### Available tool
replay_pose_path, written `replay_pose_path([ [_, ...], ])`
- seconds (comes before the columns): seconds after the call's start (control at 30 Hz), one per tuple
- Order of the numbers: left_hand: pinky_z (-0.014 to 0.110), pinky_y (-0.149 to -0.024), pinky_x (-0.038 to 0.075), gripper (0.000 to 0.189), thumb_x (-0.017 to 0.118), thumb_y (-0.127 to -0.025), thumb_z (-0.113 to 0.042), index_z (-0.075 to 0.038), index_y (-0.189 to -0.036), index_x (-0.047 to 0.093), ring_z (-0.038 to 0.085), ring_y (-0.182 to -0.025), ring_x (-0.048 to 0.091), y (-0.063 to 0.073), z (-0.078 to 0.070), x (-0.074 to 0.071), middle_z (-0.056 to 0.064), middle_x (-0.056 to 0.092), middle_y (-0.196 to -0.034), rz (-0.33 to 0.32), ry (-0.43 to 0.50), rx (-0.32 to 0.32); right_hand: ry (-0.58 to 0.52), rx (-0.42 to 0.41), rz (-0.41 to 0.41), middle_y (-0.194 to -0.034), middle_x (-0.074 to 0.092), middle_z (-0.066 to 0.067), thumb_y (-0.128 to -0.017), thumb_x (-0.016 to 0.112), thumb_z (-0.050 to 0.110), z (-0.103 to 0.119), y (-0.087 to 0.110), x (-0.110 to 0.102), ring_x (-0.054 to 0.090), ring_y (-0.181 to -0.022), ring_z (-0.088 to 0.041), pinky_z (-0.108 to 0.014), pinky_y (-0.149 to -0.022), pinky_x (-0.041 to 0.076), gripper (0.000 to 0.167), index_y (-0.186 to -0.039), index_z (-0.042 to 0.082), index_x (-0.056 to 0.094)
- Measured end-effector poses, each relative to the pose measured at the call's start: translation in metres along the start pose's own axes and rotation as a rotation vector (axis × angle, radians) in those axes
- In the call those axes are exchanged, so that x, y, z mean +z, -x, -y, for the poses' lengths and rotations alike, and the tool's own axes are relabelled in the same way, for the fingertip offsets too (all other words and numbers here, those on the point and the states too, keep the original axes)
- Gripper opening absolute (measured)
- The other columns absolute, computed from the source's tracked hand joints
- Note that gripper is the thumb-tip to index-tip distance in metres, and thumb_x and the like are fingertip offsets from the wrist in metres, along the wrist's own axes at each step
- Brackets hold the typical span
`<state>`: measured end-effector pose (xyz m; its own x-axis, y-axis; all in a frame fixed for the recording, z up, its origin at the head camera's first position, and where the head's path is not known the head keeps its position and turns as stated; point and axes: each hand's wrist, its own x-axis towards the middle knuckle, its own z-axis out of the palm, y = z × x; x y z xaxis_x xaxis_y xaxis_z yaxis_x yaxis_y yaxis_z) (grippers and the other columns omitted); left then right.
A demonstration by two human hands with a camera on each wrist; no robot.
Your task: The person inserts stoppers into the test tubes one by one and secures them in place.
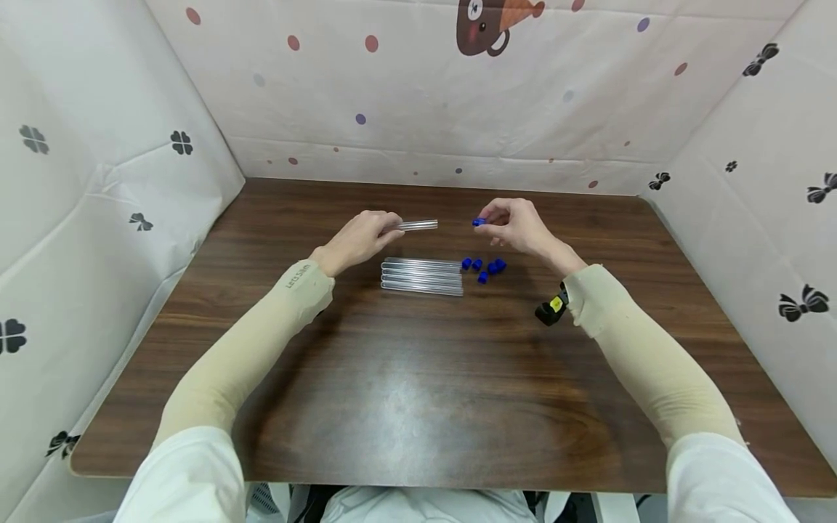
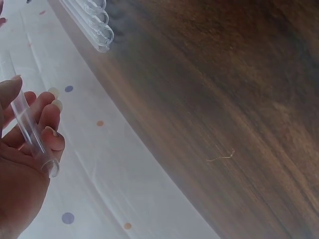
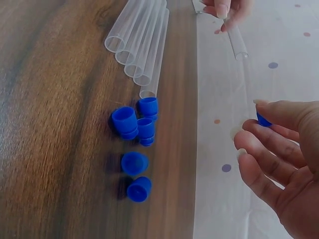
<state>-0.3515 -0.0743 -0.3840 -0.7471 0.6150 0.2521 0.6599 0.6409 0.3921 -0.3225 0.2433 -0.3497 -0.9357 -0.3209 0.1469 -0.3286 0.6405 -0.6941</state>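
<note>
Head: above worktop (image 1: 405, 378), facing forward-down | Wrists: close in on left hand (image 2: 22, 177), right hand (image 3: 274, 164) | both wrists share tube row (image 3: 140, 45)

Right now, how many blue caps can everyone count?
6: one blue cap in the right hand; in the head view, a left pair, a right pair and a nearer single cap lie on the table, right of the tube row.

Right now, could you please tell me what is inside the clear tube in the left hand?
Nothing shows inside the clear tube; parts of the left hand appear through its wall. The thumb covers one stretch, whose inside cannot be seen.
</note>
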Motion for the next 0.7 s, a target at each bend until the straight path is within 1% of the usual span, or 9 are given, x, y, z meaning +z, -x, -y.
replay_pose_path([
  [0.1, 0.038, -0.085, 0.051, 0.027, 0.055, -0.099, -0.028, -0.010, -0.115, 0.065, 0.017, -0.092, 0.064, -0.0008, -0.0007, 0.0005, 0.005, 0.070, -0.108, 0.009, 0.004, -0.006, 0.000, 0.006, 0.004, -0.096, 0.069, -0.021, -0.087, 0.072, 0.013, 0.0023, -0.0009, 0.0014, 0.065, -0.058, -0.012, -0.026, -0.053, 0.053, 0.017, -0.101, 0.005, 0.066],
  [0.27, 0.038, -0.085, 0.051, 0.025, 0.055, -0.099, -0.026, -0.010, -0.114, 0.065, 0.018, -0.093, 0.064, -0.0013, -0.0013, 0.0016, 0.005, 0.070, -0.107, 0.007, 0.003, -0.007, -0.008, 0.014, 0.017, -0.098, 0.068, -0.023, -0.087, 0.071, 0.013, 0.0039, -0.0029, 0.0039, 0.065, -0.058, -0.013, -0.027, -0.052, 0.053, 0.017, -0.101, 0.005, 0.066],
  [0.53, 0.038, -0.088, 0.051, 0.024, 0.056, -0.098, -0.025, -0.009, -0.114, 0.065, 0.020, -0.097, 0.066, -0.0031, -0.0031, 0.0024, 0.006, 0.070, -0.108, 0.004, 0.006, 0.012, 0.010, 0.007, 0.024, -0.094, 0.069, -0.017, -0.087, 0.071, 0.015, 0.0063, -0.0057, 0.0069, 0.065, -0.059, -0.014, -0.027, -0.053, 0.053, 0.016, -0.100, 0.007, 0.066],
  [0.7, 0.038, -0.087, 0.051, 0.022, 0.059, -0.097, -0.022, -0.008, -0.112, 0.066, 0.020, -0.096, 0.066, -0.0044, -0.0031, 0.0033, 0.007, 0.071, -0.106, -0.013, 0.001, 0.027, 0.009, -0.010, 0.030, -0.095, 0.069, -0.020, -0.087, 0.072, 0.015, 0.0084, -0.0082, 0.0085, 0.065, -0.059, -0.013, -0.029, -0.056, 0.055, 0.017, -0.100, 0.006, 0.066],
])
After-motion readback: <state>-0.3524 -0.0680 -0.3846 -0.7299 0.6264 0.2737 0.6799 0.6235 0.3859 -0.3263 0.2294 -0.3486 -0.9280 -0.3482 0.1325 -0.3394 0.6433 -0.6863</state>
